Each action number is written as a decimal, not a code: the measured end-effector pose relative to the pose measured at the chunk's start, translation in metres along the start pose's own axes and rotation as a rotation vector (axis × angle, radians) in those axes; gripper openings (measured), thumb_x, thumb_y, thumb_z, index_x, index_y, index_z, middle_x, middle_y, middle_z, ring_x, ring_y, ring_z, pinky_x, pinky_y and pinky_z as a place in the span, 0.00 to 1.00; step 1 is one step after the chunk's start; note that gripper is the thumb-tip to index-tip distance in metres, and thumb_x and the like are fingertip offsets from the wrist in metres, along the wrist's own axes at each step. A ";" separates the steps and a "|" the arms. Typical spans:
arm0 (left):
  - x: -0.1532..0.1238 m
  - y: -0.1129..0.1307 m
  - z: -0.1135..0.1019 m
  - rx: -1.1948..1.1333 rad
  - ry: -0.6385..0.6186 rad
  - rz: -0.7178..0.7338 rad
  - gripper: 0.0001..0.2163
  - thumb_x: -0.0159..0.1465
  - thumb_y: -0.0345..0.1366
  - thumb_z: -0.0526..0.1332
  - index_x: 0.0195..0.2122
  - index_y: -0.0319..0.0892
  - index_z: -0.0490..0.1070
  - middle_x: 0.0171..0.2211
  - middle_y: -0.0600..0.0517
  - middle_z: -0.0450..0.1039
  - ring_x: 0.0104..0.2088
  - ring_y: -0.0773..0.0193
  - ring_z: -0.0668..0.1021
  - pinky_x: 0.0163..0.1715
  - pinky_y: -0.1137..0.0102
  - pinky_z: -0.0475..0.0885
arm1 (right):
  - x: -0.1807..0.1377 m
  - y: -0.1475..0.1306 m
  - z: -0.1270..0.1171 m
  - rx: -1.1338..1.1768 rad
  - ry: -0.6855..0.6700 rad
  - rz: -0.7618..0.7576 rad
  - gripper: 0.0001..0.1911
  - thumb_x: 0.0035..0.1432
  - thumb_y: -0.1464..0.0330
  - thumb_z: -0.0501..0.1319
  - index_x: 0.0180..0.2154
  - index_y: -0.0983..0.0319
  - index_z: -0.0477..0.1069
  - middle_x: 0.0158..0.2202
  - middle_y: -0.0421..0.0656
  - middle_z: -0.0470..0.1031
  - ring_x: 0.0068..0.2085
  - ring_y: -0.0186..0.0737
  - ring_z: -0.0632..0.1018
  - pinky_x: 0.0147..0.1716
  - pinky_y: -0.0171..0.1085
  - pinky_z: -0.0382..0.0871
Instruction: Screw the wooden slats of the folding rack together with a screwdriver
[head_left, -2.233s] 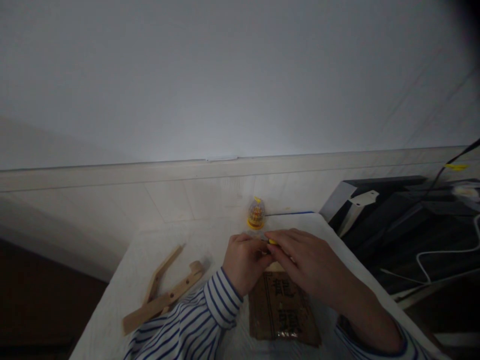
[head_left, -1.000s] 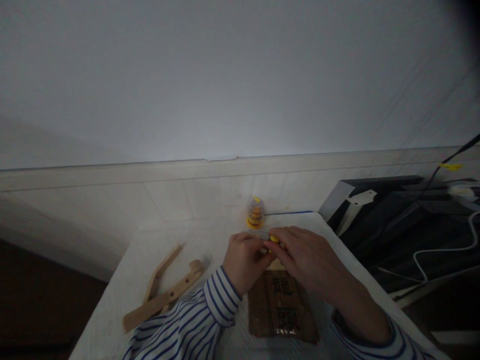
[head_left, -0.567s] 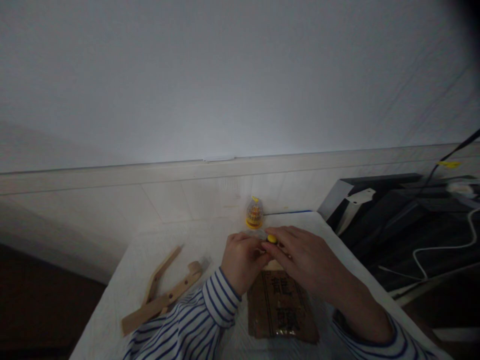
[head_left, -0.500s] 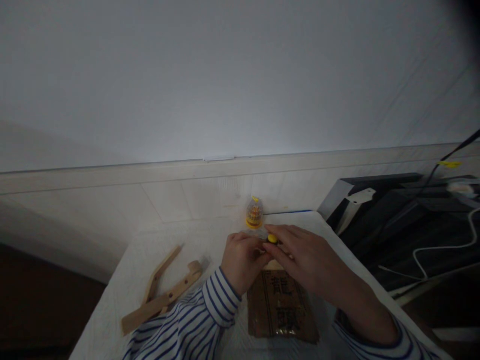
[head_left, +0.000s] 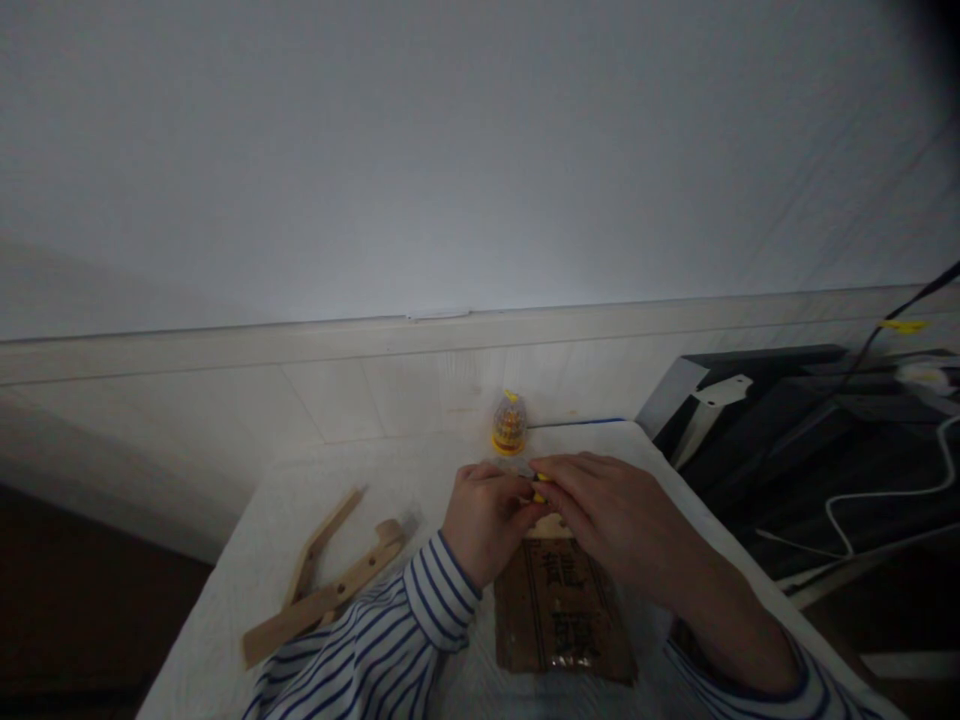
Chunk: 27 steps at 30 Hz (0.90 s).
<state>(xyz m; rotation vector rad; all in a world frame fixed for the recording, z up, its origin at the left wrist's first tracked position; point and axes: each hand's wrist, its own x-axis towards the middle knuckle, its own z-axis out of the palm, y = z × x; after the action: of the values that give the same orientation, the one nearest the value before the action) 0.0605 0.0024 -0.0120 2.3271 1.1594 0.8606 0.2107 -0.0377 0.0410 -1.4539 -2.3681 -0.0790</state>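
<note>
My right hand point(head_left: 622, 510) is closed, its thumb and fingers pinching a small yellow-and-black screwdriver point(head_left: 539, 495), mostly covered by the fingers. Against it, my left hand point(head_left: 487, 515) is closed with the fingertips together; what they grip is hidden. Just below the hands a pale wooden piece point(head_left: 553, 526) shows in part. Under that lies a brown packet point(head_left: 562, 610) with large dark characters. Behind the hands stands a clear domed case point(head_left: 510, 425) with a yellow base, holding small bits.
Jointed wooden parts with holes point(head_left: 322, 605) lie to the left, beside my striped sleeve. A white cloth covers the table point(head_left: 225, 610). The wall point(head_left: 420, 380) rises right behind it. Dark panels point(head_left: 772, 430) and a white cable point(head_left: 892, 495) are off the table's right side.
The yellow-and-black screwdriver has turned between my fingers, and less of its yellow end shows. Both hands stay in nearly the same place.
</note>
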 end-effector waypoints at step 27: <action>-0.001 0.001 0.001 0.006 0.001 0.028 0.04 0.55 0.36 0.65 0.26 0.42 0.74 0.22 0.53 0.74 0.30 0.62 0.74 0.38 0.66 0.65 | -0.002 -0.004 0.005 -0.052 0.019 0.049 0.13 0.63 0.68 0.48 0.39 0.65 0.69 0.35 0.48 0.75 0.36 0.45 0.75 0.35 0.44 0.69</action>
<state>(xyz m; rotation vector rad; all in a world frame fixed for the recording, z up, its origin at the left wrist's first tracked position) 0.0615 0.0010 -0.0122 2.3526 1.1341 0.8697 0.2068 -0.0397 0.0364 -1.5276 -2.3308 -0.1425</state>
